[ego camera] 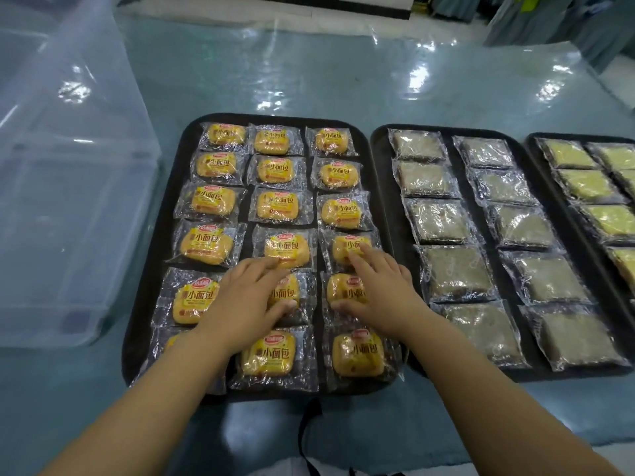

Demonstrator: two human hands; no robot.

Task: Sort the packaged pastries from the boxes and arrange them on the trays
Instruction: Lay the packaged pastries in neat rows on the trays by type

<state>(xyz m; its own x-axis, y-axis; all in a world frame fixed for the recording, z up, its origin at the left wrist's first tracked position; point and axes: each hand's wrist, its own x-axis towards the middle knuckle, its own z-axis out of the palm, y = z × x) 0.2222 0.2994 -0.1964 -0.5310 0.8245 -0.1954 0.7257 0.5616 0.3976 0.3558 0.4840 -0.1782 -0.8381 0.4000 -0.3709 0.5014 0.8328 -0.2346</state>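
The person's bare left forearm and right forearm reach out from the near edge, with a black strap hanging between them. Both end over the bun tray, a black tray laid full with yellow buns in clear wrappers, three columns by six rows.

The left hand lies flat over the middle column near the tray's front. Its fingers are straight and spread, the tips reach the fourth-row pack, and the thumb rests on the fifth-row pack beneath the palm. The right hand is on the tray's right column. Its forefinger stretches onto the fourth-row pack there, its thumb touches the fifth-row one, and the other fingers are loose. Neither hand grips anything; they only press or touch the wrappers.

Just to the right of the bun tray sits a second black tray, holding two columns of brownish square pastries in clear packs. Beyond that, farther right, a third tray is cut off by the edge of view and carries pale yellow-green squares.

To the left of the bun tray stands a large clear plastic box; I can't make out any contents. All of it rests on a table with a shiny transparent sheet over blue, which runs on past the tray's far side.
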